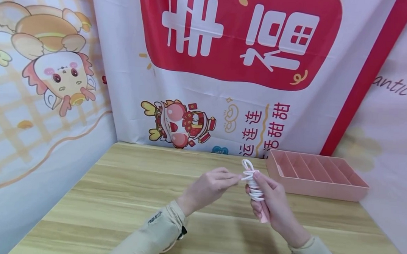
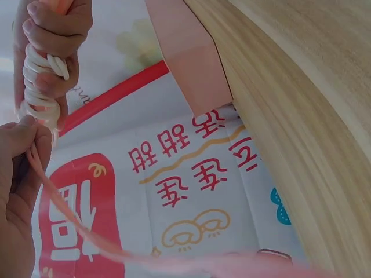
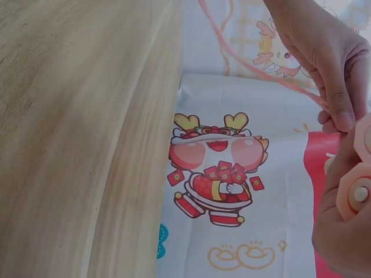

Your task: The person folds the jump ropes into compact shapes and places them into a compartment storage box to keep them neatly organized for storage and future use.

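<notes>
Upright in my right hand (image 1: 276,202) is a jump rope, its white cord (image 1: 254,188) wound in several turns round the pink handles (image 1: 264,215). A loop of cord sticks up past the thumb. Two octagonal handle ends (image 3: 352,194) show beside the palm in the right wrist view. My left hand (image 1: 209,186) comes in from the left, fingertips right at the upper turns of cord. Between its thumb and forefinger it pinches a thin pink strip (image 2: 72,217), which runs away from the bundle. In the right wrist view this pink strip (image 3: 249,65) curves up leftward from the fingers.
Behind my right hand, a pink box (image 1: 323,191) with several divided slots stands at the back right of the wooden table (image 1: 118,206). A printed cloth (image 1: 127,82) hangs along the table's back edge, with another patterned cloth (image 1: 52,143) on the left.
</notes>
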Motion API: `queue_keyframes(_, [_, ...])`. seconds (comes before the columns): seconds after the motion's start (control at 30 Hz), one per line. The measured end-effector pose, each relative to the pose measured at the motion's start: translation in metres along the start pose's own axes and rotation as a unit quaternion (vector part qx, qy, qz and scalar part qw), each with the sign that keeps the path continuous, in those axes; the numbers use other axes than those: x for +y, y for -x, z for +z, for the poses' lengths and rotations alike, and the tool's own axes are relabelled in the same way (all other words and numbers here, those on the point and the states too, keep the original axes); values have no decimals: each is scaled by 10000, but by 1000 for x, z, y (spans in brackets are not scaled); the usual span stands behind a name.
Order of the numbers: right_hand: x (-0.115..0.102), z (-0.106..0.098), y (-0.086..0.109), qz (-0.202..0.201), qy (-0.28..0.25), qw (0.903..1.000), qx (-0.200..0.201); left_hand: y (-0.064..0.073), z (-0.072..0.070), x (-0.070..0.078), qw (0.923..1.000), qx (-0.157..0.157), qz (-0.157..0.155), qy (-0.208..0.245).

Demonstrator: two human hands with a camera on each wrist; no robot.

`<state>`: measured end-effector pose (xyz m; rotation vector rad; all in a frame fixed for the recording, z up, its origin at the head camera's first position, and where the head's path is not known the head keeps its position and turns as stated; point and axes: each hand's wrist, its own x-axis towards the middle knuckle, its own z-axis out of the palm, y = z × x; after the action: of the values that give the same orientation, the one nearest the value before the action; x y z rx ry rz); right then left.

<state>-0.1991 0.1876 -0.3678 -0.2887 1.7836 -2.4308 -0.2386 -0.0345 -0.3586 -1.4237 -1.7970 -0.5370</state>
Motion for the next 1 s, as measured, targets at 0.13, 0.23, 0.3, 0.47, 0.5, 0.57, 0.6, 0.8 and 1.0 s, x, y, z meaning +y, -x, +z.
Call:
queue_keyframes(0.13, [-1, -1, 1, -167, -96, 9995, -258, 4, 2, -8, 9955, 310, -303, 844])
queue_keyframes(0.23, [-2, -2, 1, -278, -194, 9984, -451, 7, 2, -14, 9855, 326, -594, 1555])
queue_keyframes(0.3, [-2, -2, 1, -310, -250, 9979, -519, 8, 1, -17, 9783, 230, -794, 1900])
queue_keyframes(0.47, [-4, -4, 1, -453, -406, 9958, -688, 11, -3, -22, 9672, -109, -1172, 2249])
queue_keyframes(0.5, [-4, -4, 1, -494, -452, 9948, -773, 13, -3, -23, 9670, -192, -1227, 2224])
queue_keyframes(0.57, [-5, -6, 0, -561, -559, 9926, -918, 15, -4, -26, 9659, -348, -1371, 2167])
queue_keyframes(0.6, [-6, -7, 0, -593, -614, 9913, -1000, 16, -5, -27, 9650, -419, -1472, 2128])
queue_keyframes(0.8, [-12, -8, 2, -553, -575, 9845, -1562, 25, -8, -35, 9607, -527, -1934, 1920])
queue_keyframes(1.0, [-12, -9, 4, -799, -220, 9600, -2673, 23, -12, -39, 9528, -429, -1903, 2327])
